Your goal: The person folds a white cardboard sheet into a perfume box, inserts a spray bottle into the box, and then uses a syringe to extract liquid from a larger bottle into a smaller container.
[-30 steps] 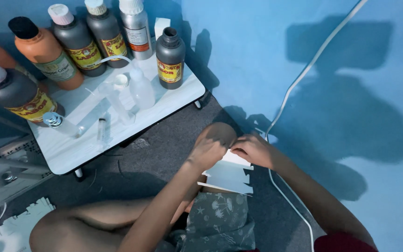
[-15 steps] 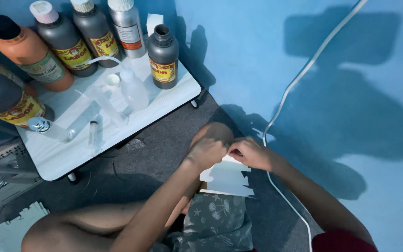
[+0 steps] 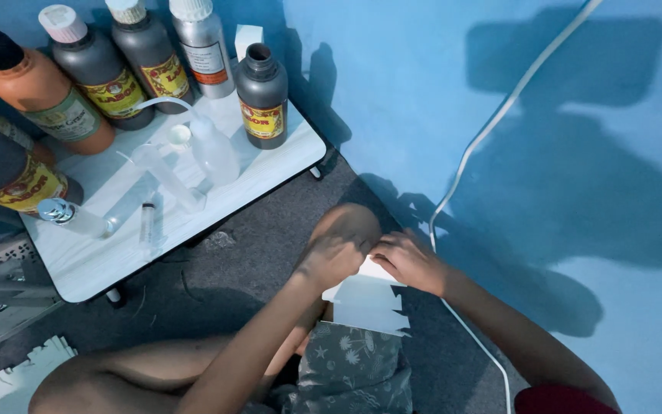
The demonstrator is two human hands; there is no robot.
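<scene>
A stack of white paper pieces with jagged edges rests on my raised knee. My left hand grips the top left of the paper with curled fingers. Close beside it, my right hand pinches the paper's top right edge. The two hands almost touch above the sheets. Patterned grey shorts lie just below the paper.
A small white wheeled table at the left carries several dark and orange bottles, a clear squeeze bottle and a syringe. A white cable runs down the blue wall. More cut white paper lies bottom left on grey carpet.
The view has shifted slightly, so the table sits a little lower and left. Both hands stay on the paper at my knee, drawn marginally closer together.
</scene>
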